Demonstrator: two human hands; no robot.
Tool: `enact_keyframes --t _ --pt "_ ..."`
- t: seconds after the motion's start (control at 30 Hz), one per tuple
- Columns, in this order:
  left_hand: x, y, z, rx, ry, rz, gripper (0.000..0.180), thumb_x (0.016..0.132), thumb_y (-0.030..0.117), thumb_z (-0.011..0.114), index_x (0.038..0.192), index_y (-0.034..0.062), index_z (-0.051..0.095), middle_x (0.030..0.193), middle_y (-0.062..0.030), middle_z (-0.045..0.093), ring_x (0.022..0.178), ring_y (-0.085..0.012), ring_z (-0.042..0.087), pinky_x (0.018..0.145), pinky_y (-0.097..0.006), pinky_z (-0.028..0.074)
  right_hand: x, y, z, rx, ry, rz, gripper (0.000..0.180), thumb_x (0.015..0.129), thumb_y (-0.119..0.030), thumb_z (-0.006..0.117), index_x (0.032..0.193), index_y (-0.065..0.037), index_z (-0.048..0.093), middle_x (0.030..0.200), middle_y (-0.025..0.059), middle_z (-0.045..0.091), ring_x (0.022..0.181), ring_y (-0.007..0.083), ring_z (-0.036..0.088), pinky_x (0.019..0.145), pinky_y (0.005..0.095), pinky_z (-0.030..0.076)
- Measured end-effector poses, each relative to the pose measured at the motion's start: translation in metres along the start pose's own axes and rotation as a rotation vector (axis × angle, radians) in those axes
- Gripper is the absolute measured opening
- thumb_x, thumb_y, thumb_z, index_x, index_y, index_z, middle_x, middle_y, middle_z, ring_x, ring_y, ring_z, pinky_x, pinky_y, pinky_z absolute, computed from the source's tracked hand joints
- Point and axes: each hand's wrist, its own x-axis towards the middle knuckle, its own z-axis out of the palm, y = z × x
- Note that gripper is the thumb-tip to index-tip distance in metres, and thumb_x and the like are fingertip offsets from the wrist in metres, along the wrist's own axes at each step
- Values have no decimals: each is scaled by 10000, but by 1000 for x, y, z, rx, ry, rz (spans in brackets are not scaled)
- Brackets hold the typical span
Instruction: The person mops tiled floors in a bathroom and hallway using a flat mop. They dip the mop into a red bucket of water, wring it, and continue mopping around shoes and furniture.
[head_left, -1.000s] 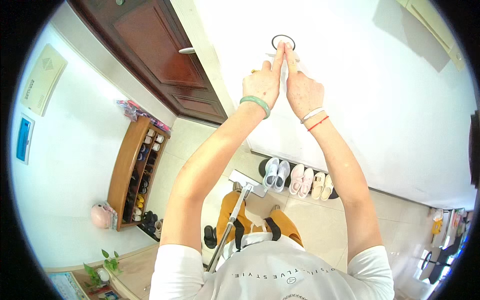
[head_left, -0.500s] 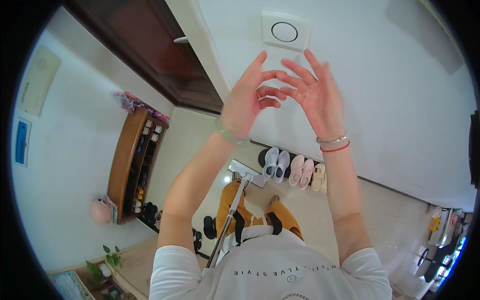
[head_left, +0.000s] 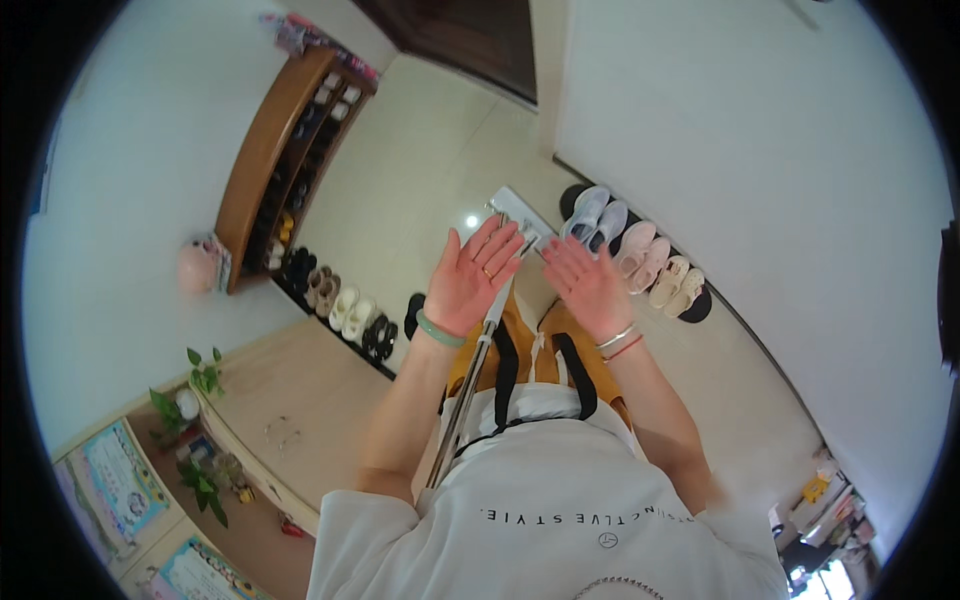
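My left hand (head_left: 470,280) is held up palm toward me, fingers stretched, with a ring and a green bangle; nothing is in it. Beside it on the right, my right hand (head_left: 590,290) is also spread and bare of any object, with a silver bangle and a red cord at the wrist. A flat mop (head_left: 466,395) leans along my body's left side, its metal pole running down past my left forearm. The mop's pale flat head (head_left: 508,203) rests on the floor beyond my fingertips, partly covered by my left hand.
Pairs of shoes (head_left: 640,255) line a dark mat along the right wall. A wooden shoe rack (head_left: 262,150) stands at the left, with more shoes (head_left: 350,312) on a mat nearer me. A pale wooden cabinet (head_left: 300,400) with plants (head_left: 205,375) is at lower left; a dark door (head_left: 470,45) is ahead.
Both hands have come down and drawn apart, from curled fingers near the wall to flat, open palms over the floor. The view has tilted downward, and the wall switch has left it.
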Motion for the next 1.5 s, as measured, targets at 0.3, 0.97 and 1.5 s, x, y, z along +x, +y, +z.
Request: enact_keyframes --t 0.3,0.97,1.5 --pt "-14 -21 -143 -136 342 -27 572 923 449 281 1306 25 307 1318 -134 384 1223 -242 373 1008 -354 325 40 100 -108 5 474 379 604 897 -447 390 1314 -27 275 1327 124 341 1215 277 337 1016 446 263" --pt "-43 51 -233 -59 711 -220 467 922 358 405 1244 20 416 1152 -49 529 1037 -131 487 936 -276 347 203 234 -142 -359 944 447 284 869 -323 511 743 -82 430 600 15 407 464 115 393 413 256 356" --pt "120 160 -255 -83 517 -437 318 897 384 460 976 79 423 749 -28 490 517 -72 365 423 -203 330 435 171 -110 -479 601 219 281 846 -332 558 770 -88 440 666 26 485 529 115 459 465 260 418"
